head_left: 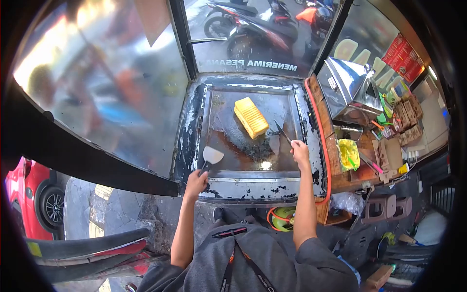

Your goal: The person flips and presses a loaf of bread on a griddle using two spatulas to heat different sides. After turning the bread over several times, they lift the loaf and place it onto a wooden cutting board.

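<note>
A block of yellow bread (251, 118) with browned grill-like lines sits on the flat griddle (226, 109), a little above its middle. My left hand (196, 184) is closed round the dark handle of a spatula (213, 155), whose broad pale metal blade is over the griddle's lower left part. At the griddle's right side, my right hand (300, 152) grips a knife (281, 129). Its narrow blade points up and left toward the bread, apart from it. Dark, wet-looking residue covers the griddle below the bread.
Right of the griddle, an orange hose (321, 138) runs along a wooden counter holding a steel box (348, 90) and a tub of yellow spread (348, 155). Glass panels (258, 53) enclose the back and left. A green gas cylinder (284, 218) stands below.
</note>
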Tool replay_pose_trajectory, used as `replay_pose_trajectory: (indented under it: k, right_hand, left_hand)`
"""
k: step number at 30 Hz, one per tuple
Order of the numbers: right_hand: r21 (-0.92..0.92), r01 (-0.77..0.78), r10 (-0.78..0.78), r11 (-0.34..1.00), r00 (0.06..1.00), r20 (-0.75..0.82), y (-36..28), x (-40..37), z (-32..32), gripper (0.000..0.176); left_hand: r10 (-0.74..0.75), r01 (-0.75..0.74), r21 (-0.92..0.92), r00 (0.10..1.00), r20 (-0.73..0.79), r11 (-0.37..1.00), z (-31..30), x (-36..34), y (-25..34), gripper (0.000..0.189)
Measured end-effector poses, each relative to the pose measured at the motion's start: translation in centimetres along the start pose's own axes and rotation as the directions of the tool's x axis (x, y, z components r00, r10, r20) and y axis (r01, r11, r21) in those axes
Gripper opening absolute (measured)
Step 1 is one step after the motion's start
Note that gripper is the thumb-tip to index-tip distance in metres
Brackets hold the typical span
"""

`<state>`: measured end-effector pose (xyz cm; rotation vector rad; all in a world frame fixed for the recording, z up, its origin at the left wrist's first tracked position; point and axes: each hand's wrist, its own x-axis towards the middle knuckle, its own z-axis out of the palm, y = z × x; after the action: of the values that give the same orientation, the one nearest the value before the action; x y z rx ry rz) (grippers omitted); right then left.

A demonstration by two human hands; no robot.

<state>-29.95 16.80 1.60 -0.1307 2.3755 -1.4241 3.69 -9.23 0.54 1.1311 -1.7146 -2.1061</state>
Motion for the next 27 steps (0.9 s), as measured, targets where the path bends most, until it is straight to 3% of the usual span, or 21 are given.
replay_pose_trajectory:
  k: [2,4,6,8,9,12,13,17,21,23,27]
  right_hand:
    - [0.293,-0.096,0.071,0.951,0.993,0.097,-1.2,-0.3,1.3,0.024]
    - [0.263,-0.09,0.045,0.961,0.984,0.17,-1.6,-1.2,3.0,0.022]
    - [0.117,-0.001,-0.029,0.993,0.967,0.255,-1.5,-2.7,4.1,0.02]
    - [0.135,-0.026,-0.032,0.99,0.913,0.406,-1.7,-4.4,2.9,0.02]
    - [0.094,-0.023,-0.017,0.995,0.913,0.408,-2.5,-5.5,2.0,0.022]
    - [0.059,0.096,-0.106,0.994,0.975,0.194,-0.1,-4.7,1.5,0.02]
    - [0.077,0.066,-0.075,0.995,0.989,0.127,1.2,-3.5,1.5,0.02]
    - [0.293,-0.058,0.008,0.954,0.985,0.17,0.6,-3.7,1.1,0.02]
    - [0.229,-0.158,0.059,0.96,0.92,0.386,0.2,-5.8,-0.7,0.021]
    - [0.239,-0.155,0.059,0.959,0.928,0.369,-0.2,-6.2,-1.3,0.022]
    - [0.31,-0.156,0.063,0.938,0.955,0.29,0.9,-5.7,-0.4,0.023]
  left_hand:
    - [0.043,-0.042,0.075,0.999,-0.01,0.996,2.0,3.2,1.9,0.022]
    - [0.109,-0.095,0.222,0.993,-0.051,0.97,3.6,7.9,1.1,0.024]
    - [0.305,-0.226,0.525,0.95,-0.068,0.82,4.9,10.4,1.1,0.027]
    - [0.503,-0.319,0.721,0.863,-0.047,0.615,6.9,10.8,2.0,0.028]
    - [0.395,-0.199,0.781,0.916,-0.065,0.591,7.8,9.7,3.5,0.03]
    - [0.338,-0.248,0.797,0.939,0.059,0.551,8.5,7.1,3.6,0.031]
    - [0.344,-0.284,0.735,0.936,0.073,0.616,8.7,6.0,3.2,0.032]
    - [0.212,-0.183,0.557,0.977,0.013,0.81,8.6,3.9,2.5,0.036]
    - [0.279,-0.136,0.68,0.955,-0.104,0.721,9.5,3.9,2.4,0.034]
    - [0.268,-0.125,0.751,0.961,-0.072,0.649,10.5,2.8,2.9,0.034]
    - [0.345,-0.282,0.597,0.939,0.01,0.751,9.4,2.1,1.5,0.032]
